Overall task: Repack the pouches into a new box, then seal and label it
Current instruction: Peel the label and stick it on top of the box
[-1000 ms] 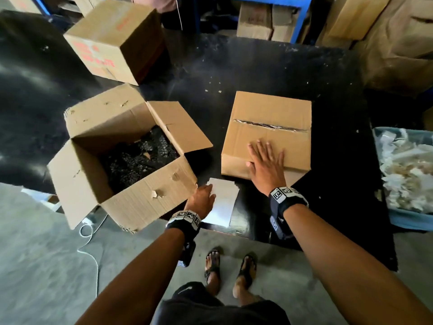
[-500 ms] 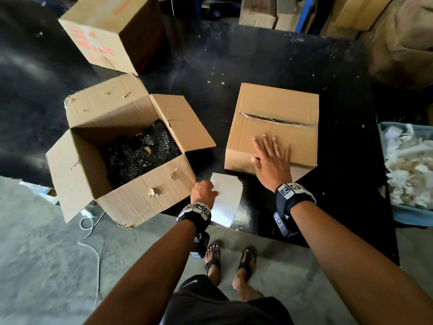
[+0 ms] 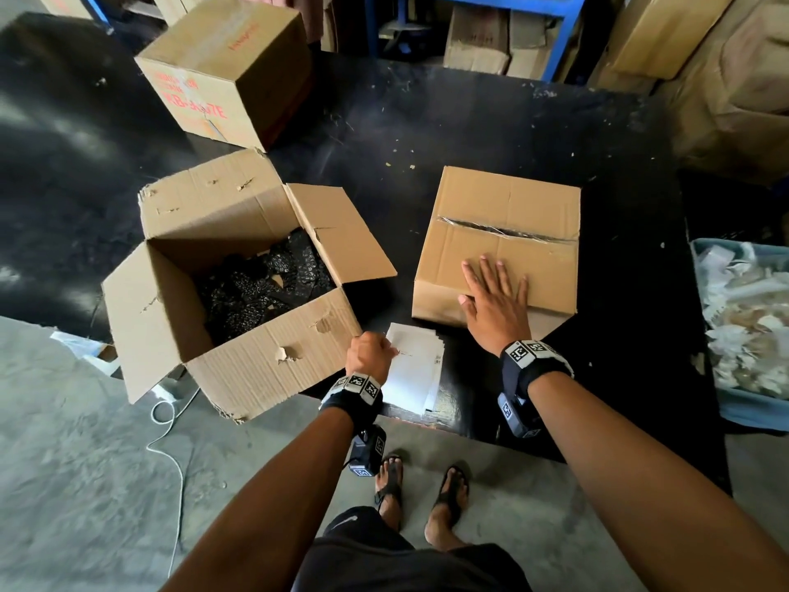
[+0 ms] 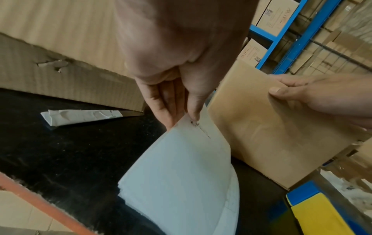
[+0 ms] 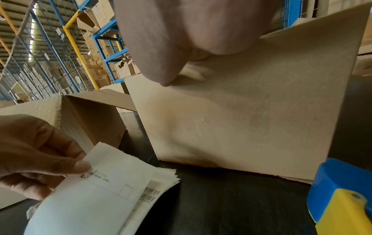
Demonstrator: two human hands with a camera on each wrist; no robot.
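A closed, taped cardboard box (image 3: 504,224) sits on the black table (image 3: 469,134). My right hand (image 3: 495,301) lies flat on its near top edge, fingers straight; its thumb (image 4: 286,93) shows against the box side (image 5: 251,119). A stack of white label sheets (image 3: 416,369) lies at the table's front edge. My left hand (image 3: 369,354) pinches the top sheet (image 4: 193,143) at its corner between thumb and fingers (image 5: 60,168) and lifts it off the stack (image 5: 153,190). To the left stands the worn open box (image 3: 222,301) with black pouches (image 3: 260,288) inside.
A third closed box (image 3: 226,66) with red print stands at the back left. A blue bin (image 3: 743,335) of paper scraps is at the right. Blue shelving with cartons (image 3: 491,32) runs behind the table. A crumpled paper strip (image 4: 80,116) lies by the open box.
My left hand has curled onto the corner of the top label sheet and raised it from the stack. The right hand stays flat on the sealed box.
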